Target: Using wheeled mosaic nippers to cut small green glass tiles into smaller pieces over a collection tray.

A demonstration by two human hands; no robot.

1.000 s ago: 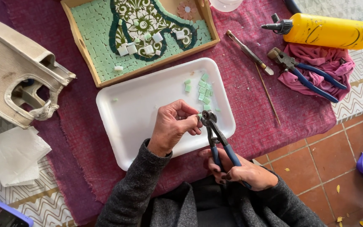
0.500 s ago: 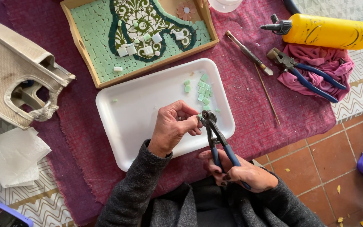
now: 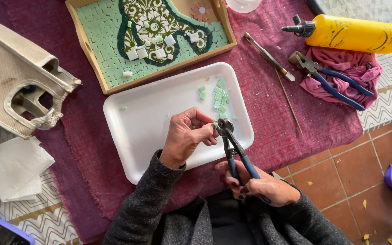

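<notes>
Fingers (image 3: 203, 128) of the left hand (image 3: 187, 136) pinch a small green tile piece (image 3: 215, 124) against the nippers' (image 3: 232, 147) head above the white tray (image 3: 159, 122). Right hand (image 3: 259, 186) is clamped around the blue handles, near the counter (image 3: 286, 131) edge. More green tiles (image 3: 218, 97) lie in the tray.

**Both hands drawn close, fingers curled**

The left hand (image 3: 188, 136) is raised with its back to the camera, fingertips pinched together at its right edge, wrist bent, grey sleeve reaching to the wrist. The right hand (image 3: 260, 187) lies lower and just right of it, knuckles up, fingers wrapped tight in a closed grip, forearm angled inward.
</notes>
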